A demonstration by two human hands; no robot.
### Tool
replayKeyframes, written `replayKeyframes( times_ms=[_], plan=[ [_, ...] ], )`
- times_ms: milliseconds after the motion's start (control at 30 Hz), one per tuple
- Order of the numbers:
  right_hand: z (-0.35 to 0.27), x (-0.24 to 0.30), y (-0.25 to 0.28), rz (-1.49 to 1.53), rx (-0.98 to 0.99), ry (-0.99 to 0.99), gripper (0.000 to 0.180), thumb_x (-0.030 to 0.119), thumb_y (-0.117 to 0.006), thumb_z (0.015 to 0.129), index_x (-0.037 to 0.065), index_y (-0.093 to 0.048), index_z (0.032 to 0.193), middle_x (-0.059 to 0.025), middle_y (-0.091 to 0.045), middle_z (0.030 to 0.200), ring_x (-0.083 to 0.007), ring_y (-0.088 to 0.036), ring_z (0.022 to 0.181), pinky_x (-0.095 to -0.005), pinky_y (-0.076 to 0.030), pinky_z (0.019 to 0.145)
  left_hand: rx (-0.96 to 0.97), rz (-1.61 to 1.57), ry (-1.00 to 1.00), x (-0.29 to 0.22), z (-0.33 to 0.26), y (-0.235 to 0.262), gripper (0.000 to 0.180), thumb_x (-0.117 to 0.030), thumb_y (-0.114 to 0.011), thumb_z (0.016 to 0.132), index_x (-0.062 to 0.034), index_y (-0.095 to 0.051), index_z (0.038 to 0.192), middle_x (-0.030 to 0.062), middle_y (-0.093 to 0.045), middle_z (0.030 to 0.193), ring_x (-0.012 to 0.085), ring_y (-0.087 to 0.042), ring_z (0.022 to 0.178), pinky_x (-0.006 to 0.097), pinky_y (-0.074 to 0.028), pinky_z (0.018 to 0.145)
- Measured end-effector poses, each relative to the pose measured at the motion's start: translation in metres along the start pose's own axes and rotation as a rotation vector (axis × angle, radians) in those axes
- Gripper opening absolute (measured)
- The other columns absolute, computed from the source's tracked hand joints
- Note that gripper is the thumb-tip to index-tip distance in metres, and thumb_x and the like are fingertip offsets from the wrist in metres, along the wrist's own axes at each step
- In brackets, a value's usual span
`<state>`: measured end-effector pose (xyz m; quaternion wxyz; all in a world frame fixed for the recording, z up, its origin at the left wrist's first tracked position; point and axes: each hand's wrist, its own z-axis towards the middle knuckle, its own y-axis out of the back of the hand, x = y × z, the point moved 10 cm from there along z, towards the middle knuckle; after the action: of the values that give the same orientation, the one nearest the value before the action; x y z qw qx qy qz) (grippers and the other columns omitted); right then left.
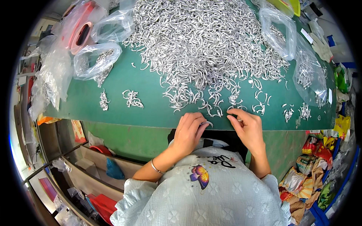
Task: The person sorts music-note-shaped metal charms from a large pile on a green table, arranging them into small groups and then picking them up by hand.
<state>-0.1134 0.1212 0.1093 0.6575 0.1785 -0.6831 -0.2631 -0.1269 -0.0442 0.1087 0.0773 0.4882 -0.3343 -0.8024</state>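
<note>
My left hand (188,132) is at the table's front edge, its fingers closed on a small curved silver metal piece (208,123) that pokes out past the fingertips. To its right, my right hand (247,127) has its thumb and index finger curled close together at the edge of the loose pieces. A thin silvery glint shows between its fingers; whether that is a held piece or a ring cannot be made out. Just beyond both hands lie scattered curved pieces (215,98), trailing from a large heap of the same silver pieces (200,41).
Small piles (132,98) lie at left, others (304,111) at right on the green table (86,90). Open clear plastic bags with pieces stand left (83,62) and right (310,77). Shelving (98,165) is at lower left; colourful packages (301,180) at lower right.
</note>
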Motion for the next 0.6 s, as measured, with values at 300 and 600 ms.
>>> replayKeyframes(
  times_ms=[300, 600],
  plan=[
    [0.010, 0.038, -0.039, -0.224, 0.051, 0.208, 0.015, 0.015, -0.070, 0.077, 0.008, -0.064, 0.088, -0.0068, -0.065, 0.070, -0.0220, -0.060, 0.051, -0.0315, -0.044, 0.046, -0.160, -0.021, 0.076, 0.013, -0.004, 0.021, 0.025, 0.008, -0.067, 0.073, 0.0004, -0.063, 0.096, 0.0113, -0.057, 0.087, 0.0205, -0.056, 0.067, 0.028, -0.045, 0.057],
    [0.009, 0.024, -0.039, -0.124, 0.075, 0.165, 0.011, 0.009, -0.071, 0.077, 0.005, -0.062, 0.081, -0.0054, -0.061, 0.060, -0.0142, -0.056, 0.044, -0.0267, -0.039, 0.041, -0.265, -1.043, 0.689, 0.061, -0.018, 0.010, 0.012, -0.002, -0.055, 0.089, 0.0027, -0.061, 0.100, 0.0036, -0.057, 0.096, 0.0117, -0.054, 0.076, 0.023, -0.046, 0.067]
  ],
)
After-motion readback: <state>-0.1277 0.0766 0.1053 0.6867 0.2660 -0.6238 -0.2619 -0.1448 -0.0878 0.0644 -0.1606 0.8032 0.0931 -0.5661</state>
